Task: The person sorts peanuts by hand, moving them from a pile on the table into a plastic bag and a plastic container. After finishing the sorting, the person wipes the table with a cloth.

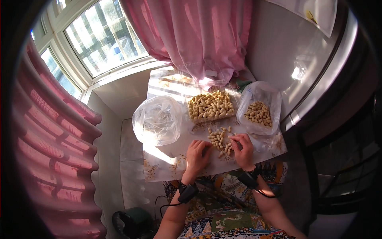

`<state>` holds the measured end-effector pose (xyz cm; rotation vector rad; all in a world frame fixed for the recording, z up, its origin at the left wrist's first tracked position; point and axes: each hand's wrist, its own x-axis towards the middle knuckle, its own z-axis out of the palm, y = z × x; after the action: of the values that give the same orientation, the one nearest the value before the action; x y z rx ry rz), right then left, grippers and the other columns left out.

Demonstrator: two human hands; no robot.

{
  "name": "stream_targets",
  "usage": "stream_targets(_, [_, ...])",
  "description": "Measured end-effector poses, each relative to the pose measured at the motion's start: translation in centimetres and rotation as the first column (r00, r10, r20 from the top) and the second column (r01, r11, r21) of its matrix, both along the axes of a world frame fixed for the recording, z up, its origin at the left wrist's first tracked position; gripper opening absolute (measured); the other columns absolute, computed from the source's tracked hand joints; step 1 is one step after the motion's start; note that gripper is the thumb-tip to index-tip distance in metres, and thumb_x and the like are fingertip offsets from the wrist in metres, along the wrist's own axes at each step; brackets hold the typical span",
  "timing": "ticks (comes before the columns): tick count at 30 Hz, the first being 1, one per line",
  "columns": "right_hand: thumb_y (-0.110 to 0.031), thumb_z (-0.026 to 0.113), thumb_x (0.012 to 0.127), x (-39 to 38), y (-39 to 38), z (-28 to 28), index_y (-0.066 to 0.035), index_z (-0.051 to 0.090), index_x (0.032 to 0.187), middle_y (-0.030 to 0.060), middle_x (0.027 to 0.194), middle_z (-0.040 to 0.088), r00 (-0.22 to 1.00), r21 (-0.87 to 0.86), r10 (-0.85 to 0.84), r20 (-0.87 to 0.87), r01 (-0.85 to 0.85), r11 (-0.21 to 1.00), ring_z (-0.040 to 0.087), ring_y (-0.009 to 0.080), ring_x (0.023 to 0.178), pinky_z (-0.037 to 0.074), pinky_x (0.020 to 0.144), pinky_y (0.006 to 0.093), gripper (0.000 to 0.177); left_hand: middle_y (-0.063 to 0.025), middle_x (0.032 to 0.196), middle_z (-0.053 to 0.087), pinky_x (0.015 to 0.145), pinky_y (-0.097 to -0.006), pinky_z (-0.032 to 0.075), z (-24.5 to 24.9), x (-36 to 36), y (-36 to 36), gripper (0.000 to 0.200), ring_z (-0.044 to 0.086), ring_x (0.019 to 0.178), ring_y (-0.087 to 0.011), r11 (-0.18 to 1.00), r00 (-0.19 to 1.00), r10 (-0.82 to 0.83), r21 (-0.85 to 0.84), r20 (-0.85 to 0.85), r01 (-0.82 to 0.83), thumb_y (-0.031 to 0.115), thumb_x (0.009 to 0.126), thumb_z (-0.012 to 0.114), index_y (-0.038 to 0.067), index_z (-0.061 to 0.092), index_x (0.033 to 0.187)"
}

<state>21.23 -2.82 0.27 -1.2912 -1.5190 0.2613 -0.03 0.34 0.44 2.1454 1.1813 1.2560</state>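
Note:
A loose heap of unshelled peanuts [217,138] lies on the table between my two hands. My left hand [197,156] rests at the heap's left side, fingers curled in and closed; whatever they may hold is hidden. At the heap's right edge, my right hand [242,149] has thumb and forefinger pinched together, and what lies between them is too small to make out. Just beyond the heap stands a clear plastic box [213,118] filled with peanuts. To its right, a tub lined with a clear bag [260,128] contains more peanuts.
On the left stands a container covered by a clear plastic bag [157,121]. All of this is on a small table with a patterned pale cover [167,167]. A pink curtain [207,36] hangs down to the table's back edge. Dark bands [188,193] circle both wrists.

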Motion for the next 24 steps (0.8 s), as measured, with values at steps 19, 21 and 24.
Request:
stream_targets(19, [-0.005,0.066,0.102,-0.14,0.0,-0.59,-0.002,0.071,0.116,0.012,0.106,0.069,0.99,-0.066,-0.031,-0.141,0.022,0.998,0.071,0.0236,0.085,0.057,0.076,0.034,0.016,-0.0084,0.092,0.073,0.076,-0.0384,0.053,0.29,0.08,-0.05,0.008,0.066,0.089,-0.0299,1.0,1.0,0.004,-0.015,0.021,-0.004,0.007,0.09,0.076,0.005,0.072,0.096])
stream_targets(21, [-0.006,0.066,0.103,-0.13,-0.04,-0.44,-0.002,0.071,0.116,0.0116,0.104,0.069,0.99,-0.064,-0.026,-0.139,0.018,0.998,0.07,0.0233,0.083,0.057,0.075,0.0339,0.015,-0.0088,0.093,0.073,0.077,-0.0387,0.054,0.32,0.06,-0.06,0.008,0.066,0.09,-0.0304,1.0,1.0,0.003,-0.016,0.02,-0.002,0.007,0.09,0.076,0.004,0.072,0.097])
stream_targets(24, [-0.007,0.065,0.103,-0.11,-0.1,-0.38,-0.002,0.071,0.116,0.0111,0.102,0.069,0.991,-0.066,-0.023,-0.134,0.014,0.998,0.07,0.0226,0.082,0.056,0.073,0.0336,0.015,-0.0096,0.094,0.073,0.078,-0.0393,0.054,0.47,0.02,-0.13,0.009,0.067,0.091,-0.0309,1.0,1.0,0.0,-0.025,0.016,0.001,0.006,0.091,0.075,0.004,0.072,0.099])
